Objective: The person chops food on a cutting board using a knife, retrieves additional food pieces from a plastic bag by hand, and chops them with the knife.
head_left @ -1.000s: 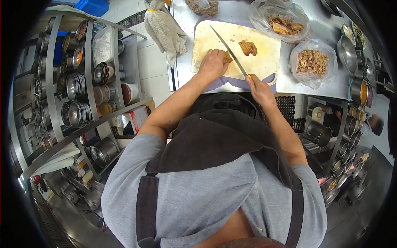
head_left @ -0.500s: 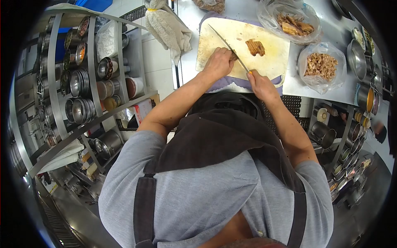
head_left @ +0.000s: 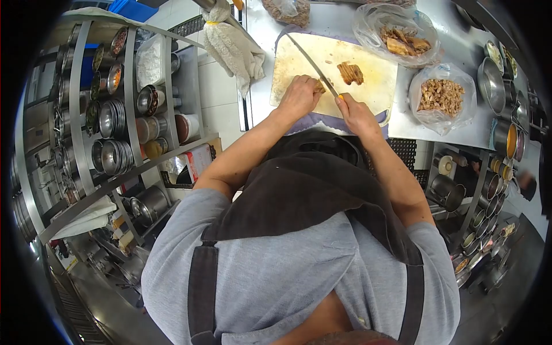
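Note:
My right hand (head_left: 357, 112) is closed round the handle of a long knife (head_left: 311, 62), whose blade slants up and left across the cutting board (head_left: 376, 75). On the left part of the board, my left hand (head_left: 299, 98) has its fingers curled over a small brown piece of meat (head_left: 319, 85), mostly hidden by them. The blade lies just right of that piece; whether it touches cannot be made out. Beyond the knife, a browned, sliced-looking slab of meat (head_left: 350, 73) rests on the board.
Right of the board stand an open plastic bag of chopped meat (head_left: 441, 96) and another bag with larger pieces (head_left: 405, 45). A third bag (head_left: 287, 11) is at the back. A towel (head_left: 230, 49) hangs at the left; steel bowls (head_left: 490, 84) line the right edge.
The knife and my right hand have shifted slightly left, and the blade has moved away from my left fingers, showing more of the piece there. The whole view has shifted slightly.

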Tool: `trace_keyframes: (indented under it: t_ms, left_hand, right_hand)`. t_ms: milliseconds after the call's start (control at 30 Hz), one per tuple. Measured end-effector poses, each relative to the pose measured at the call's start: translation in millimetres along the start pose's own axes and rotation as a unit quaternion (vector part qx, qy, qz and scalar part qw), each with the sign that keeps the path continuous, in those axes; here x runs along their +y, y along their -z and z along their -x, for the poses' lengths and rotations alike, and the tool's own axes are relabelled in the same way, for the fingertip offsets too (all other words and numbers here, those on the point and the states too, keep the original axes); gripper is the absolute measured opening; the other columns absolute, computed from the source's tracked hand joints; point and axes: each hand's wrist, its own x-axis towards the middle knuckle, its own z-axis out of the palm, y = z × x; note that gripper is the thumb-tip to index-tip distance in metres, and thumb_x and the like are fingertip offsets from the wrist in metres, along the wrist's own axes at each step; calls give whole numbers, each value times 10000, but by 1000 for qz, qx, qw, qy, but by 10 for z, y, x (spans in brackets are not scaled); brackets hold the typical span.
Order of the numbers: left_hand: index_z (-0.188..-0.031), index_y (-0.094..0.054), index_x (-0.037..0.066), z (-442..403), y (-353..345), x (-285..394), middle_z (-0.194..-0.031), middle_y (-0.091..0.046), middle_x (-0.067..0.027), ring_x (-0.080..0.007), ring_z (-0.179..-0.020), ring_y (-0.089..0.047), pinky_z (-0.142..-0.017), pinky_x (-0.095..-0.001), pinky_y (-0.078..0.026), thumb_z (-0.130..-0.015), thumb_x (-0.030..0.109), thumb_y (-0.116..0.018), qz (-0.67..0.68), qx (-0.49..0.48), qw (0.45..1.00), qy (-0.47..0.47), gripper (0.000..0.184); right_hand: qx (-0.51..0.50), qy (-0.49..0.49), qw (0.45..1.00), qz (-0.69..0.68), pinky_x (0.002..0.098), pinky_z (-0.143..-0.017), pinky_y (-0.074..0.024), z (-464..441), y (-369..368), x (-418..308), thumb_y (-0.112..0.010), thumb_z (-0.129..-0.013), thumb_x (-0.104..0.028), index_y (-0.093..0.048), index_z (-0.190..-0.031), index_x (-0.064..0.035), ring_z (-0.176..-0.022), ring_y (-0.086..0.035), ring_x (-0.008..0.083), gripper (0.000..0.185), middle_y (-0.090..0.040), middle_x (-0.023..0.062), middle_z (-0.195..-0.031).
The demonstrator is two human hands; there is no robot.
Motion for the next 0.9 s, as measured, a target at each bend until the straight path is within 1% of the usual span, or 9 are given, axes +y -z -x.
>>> trace_keyframes:
  t_ms: [67, 200, 400, 500, 600, 667, 700, 767, 900]
  left_hand:
    - [-963, -648, -8, -19, -13, -18, -887, -627, -191, -382, -882, -582, -802, -465, -475, -786, 143, -723, 8, -4, 1000, 12, 245]
    - [-940, -653, -4, -33, -14, 0, -867, -631, -183, -379, -864, -585, -793, -462, -477, -790, 133, -716, 3, -7, 1000, 13, 214]
    - [-887, -663, 11, -33, -78, -65, -848, -629, -172, -371, -844, -588, -780, -451, -481, -792, 111, -707, 28, 13, 999, -10, 145]
    - [-902, -660, 13, -46, -44, -86, -868, -630, -169, -368, -862, -585, -783, -449, -481, -786, 112, -712, 15, 5, 1000, -17, 161]
    - [-959, -647, 0, 9, -7, 31, -919, -627, -177, -372, -899, -578, -810, -444, -480, -779, 108, -714, 18, 5, 1000, -19, 221]
    - [-1022, -626, -17, 67, 66, 85, -968, -620, -190, -379, -937, -572, -839, -438, -477, -777, 104, -713, -5, -9, 1000, -19, 287]
    - [-1022, -626, -17, 100, 86, 88, -968, -620, -190, -379, -937, -572, -839, -438, -477, -777, 104, -713, -5, -7, 1000, -17, 287]
    - [-1063, -609, -30, 119, 134, 77, -1001, -608, -201, -386, -968, -565, -860, -435, -472, -781, 102, -710, -18, -20, 999, -20, 327]
    - [-1002, -632, -22, 89, 121, 49, -945, -624, -192, -381, -936, -580, -842, -444, -476, -784, 94, -701, -2, -11, 1000, 4, 257]
  right_hand:
    - [-29, -3, 999, 17, 562, -682, -472, 53, 35, -24, -422, -1025, -365, -561, -1041, -33, -740, -627, 469, 360, -637, 281, -736]
    - [-42, 0, 999, 27, 560, -682, -473, 64, -23, 43, -419, -1026, -359, -558, -1043, -34, -740, -629, 468, 354, -637, 281, -733]
    - [-71, -22, 997, 27, 554, -704, -485, -165, -151, 19, -413, -1022, -359, -553, -1060, -32, -766, -633, 466, 357, -646, 287, -776]
    - [-33, 2, 999, 35, 554, -714, -485, -300, -264, -11, -414, -1018, -363, -553, -1058, -31, -775, -632, 465, 362, -650, 287, -788]
    - [-25, -8, 999, 29, 554, -711, -484, -258, -235, 32, -422, -1016, -367, -556, -1069, -31, -771, -631, 464, 365, -649, 285, -784]
    - [-20, 7, 1000, 16, 550, -698, -485, -250, -241, 73, -427, -1016, -373, -558, -1071, -34, -760, -631, 462, 367, -644, 280, -764]
    - [-21, 8, 1000, 17, 550, -698, -485, -225, -228, 65, -427, -1016, -373, -558, -1071, -34, -760, -631, 462, 367, -644, 280, -764]
    - [3, 7, 1000, 3, 545, -685, -486, -164, -172, 35, -432, -1017, -376, -559, -1065, -42, -748, -629, 462, 361, -637, 272, -733]
    - [-24, -15, 999, 15, 543, -675, -487, -24, -20, -61, -431, -1018, -371, -560, -1050, -45, -740, -630, 461, 352, -637, 272, -728]
